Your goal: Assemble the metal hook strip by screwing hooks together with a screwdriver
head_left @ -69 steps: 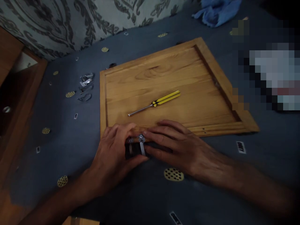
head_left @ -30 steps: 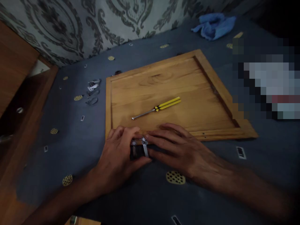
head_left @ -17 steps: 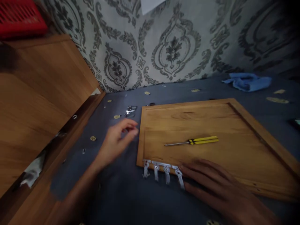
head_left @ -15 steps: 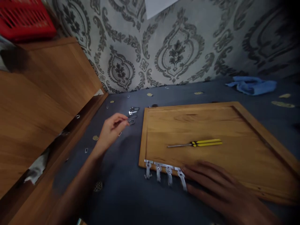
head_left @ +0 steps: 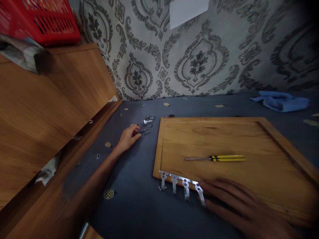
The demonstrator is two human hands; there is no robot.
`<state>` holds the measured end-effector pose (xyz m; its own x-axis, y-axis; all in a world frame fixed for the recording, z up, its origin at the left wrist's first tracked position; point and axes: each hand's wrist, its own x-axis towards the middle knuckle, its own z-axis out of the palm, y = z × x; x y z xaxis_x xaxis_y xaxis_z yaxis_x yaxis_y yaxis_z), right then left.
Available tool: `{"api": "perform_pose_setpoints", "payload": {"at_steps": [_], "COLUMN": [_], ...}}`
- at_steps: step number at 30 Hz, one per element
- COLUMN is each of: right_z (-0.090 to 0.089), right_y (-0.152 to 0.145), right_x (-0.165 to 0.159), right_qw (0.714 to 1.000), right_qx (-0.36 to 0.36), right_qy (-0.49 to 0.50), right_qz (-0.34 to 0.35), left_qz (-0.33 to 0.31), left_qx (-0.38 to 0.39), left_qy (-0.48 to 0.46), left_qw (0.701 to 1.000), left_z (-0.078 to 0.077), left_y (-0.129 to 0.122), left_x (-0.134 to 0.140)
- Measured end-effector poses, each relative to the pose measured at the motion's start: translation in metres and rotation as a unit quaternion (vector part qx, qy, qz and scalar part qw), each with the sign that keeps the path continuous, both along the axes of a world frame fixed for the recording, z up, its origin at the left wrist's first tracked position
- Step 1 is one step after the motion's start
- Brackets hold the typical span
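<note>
The left hand (head_left: 127,137) curls its fingers, barely parted, by looped metal clips (head_left: 148,121) at its two o'clock, grip unclear, while flat silvery brackets (head_left: 185,186) line the grainy wooden panel's (head_left: 199,136) eight-o'clock edge, a yellow-handled screwdriver (head_left: 216,158) lies on it, and the right hand (head_left: 243,205) rests loosely spread fingers by the endmost bracket (head_left: 200,192).

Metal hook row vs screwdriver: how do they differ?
The hook row looks bare metal throughout; the screwdriver has a yellow-and-black handle. The hook row overhangs the near edge of the board; the screwdriver lies well inside. The right hand is at the hook row's end; the screwdriver is untouched. Both show metal.
</note>
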<state>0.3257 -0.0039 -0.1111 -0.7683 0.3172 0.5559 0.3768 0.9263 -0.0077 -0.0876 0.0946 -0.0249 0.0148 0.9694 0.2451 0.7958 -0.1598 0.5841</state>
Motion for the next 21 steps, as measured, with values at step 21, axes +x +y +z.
{"api": "perform_pose_setpoints", "payload": {"at_steps": [21], "right_z": [0.001], "right_y": [-0.009], "right_x": [-0.01], "right_qw": [0.993], "right_qx": [-0.084], "right_qy": [0.08], "right_qz": [-0.025], "left_qz": [-0.03], "left_qx": [-0.036], "left_qy": [0.08], "left_qw": [0.996], "left_z": [-0.003], "left_y": [0.051], "left_x": [-0.022]}}
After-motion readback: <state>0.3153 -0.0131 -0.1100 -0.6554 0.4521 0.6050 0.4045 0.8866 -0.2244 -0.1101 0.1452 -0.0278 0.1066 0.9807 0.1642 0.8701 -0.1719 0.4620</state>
